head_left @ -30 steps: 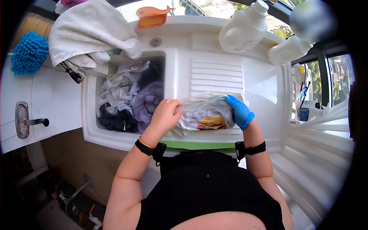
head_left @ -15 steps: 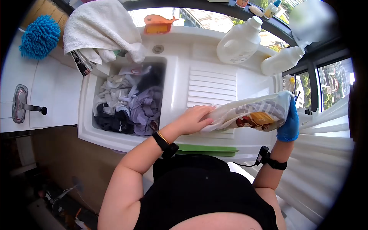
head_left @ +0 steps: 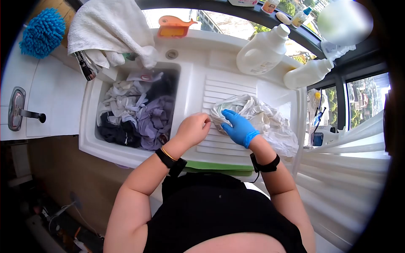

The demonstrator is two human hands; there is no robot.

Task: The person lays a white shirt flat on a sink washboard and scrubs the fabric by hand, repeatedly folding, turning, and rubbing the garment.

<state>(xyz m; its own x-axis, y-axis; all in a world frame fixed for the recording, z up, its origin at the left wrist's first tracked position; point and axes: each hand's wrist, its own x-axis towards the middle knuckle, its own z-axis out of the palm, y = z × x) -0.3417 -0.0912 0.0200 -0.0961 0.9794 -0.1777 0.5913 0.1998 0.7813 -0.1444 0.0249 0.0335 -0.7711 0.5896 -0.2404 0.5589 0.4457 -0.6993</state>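
Note:
A crumpled white cloth lies over the ribbed washboard and the flat part of the white sink. My right hand, in a blue glove, rests at the cloth's left end with thumb and fingers apart. My left hand is bare, its fingers curled together beside the cloth's left edge; what they pinch, if anything, is too small to make out. To the left, the basin holds white, purple and dark clothes.
White bottles stand at the sink's back right. An orange whale-shaped holder is on the back rim. A white towel hangs over the faucet area, near a blue chenille mop head. A green strip runs along the front edge.
The cloth, stretched out with its printed side showing, now lies bunched on the sink. My right hand has moved left to its near end; my left hand has shifted slightly left.

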